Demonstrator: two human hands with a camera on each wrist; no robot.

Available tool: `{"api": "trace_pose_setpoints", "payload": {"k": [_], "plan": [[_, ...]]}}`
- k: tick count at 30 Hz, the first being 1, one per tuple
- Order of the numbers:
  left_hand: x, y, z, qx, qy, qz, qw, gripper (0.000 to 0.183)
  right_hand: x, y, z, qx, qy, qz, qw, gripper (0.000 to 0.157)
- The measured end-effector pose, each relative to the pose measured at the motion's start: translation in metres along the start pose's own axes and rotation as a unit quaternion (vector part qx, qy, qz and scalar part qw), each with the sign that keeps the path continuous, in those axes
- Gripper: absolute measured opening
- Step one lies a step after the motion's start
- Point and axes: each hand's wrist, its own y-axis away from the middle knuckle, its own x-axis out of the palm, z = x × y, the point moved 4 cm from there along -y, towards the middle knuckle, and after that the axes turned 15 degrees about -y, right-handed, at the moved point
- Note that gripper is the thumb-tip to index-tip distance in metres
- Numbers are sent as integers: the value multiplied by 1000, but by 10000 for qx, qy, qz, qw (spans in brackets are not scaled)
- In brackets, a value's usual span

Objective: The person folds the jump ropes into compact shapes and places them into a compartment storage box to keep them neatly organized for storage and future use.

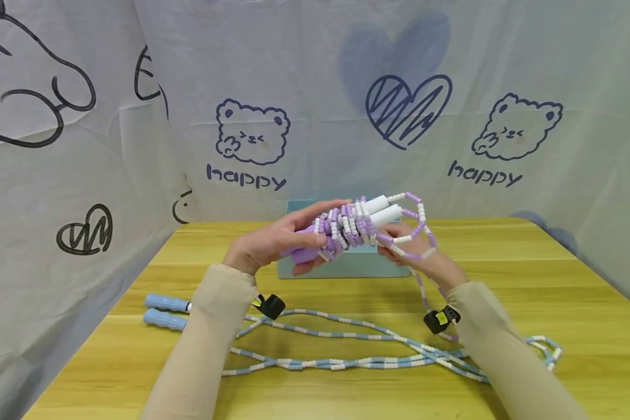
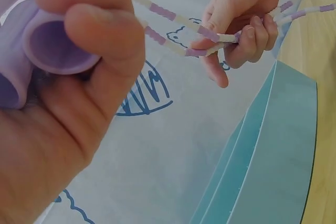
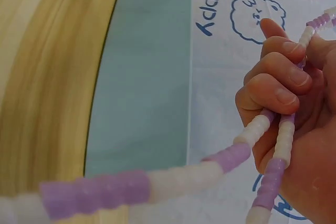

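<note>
A purple-and-white beaded jump rope (image 1: pixel 349 221) is held up over the middle of the table. My left hand (image 1: pixel 268 242) grips its two handles side by side, with several turns of the rope wound round them. White handle ends (image 1: pixel 385 216) point to the right, while the hollow purple ends (image 2: pixel 63 48) face the left wrist camera. Two strands of the beaded rope pass through my right hand (image 3: pixel 273 82), whose fingers curl round them. In the head view that hand is partly hidden behind a loop of rope (image 1: pixel 422 219). Loose strands (image 1: pixel 420 286) hang below it.
Behind the hands stands a light blue box (image 1: pixel 341 267), its opening partly visible in the left wrist view. A blue-and-white beaded jump rope (image 1: pixel 341 363) lies stretched across the table, its blue handles (image 1: pixel 165 303) at the left. A printed white cloth (image 1: pixel 315 70) hangs behind.
</note>
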Motion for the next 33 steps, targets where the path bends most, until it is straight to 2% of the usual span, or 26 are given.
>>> {"api": "trace_pose_setpoints", "payload": {"k": [2,4,10,15,19,26,33], "plan": [[-1,-1,1,19,76,-48,10000,67,2,4,-2,339,-79,-14,9994,33],[-2,-2,3,21,153,-115,9998,70,3,7,-3,504,-123,51,9986,38],[-5,-3,5,178,541,-278,9980,81,5,4,-10,635,-1008,483,9917,57],[-5,-4,2,397,751,-323,9959,80,6,2,-10,910,-1435,537,9840,54],[-8,-5,2,437,642,-570,9953,75,8,1,-9,832,-1585,678,9815,46],[-18,-1,5,59,343,-1265,9914,62,6,2,-6,704,-1555,913,9811,43],[-24,-1,8,-238,187,-1755,9840,60,4,6,-3,929,-1703,1191,9738,39]]}}
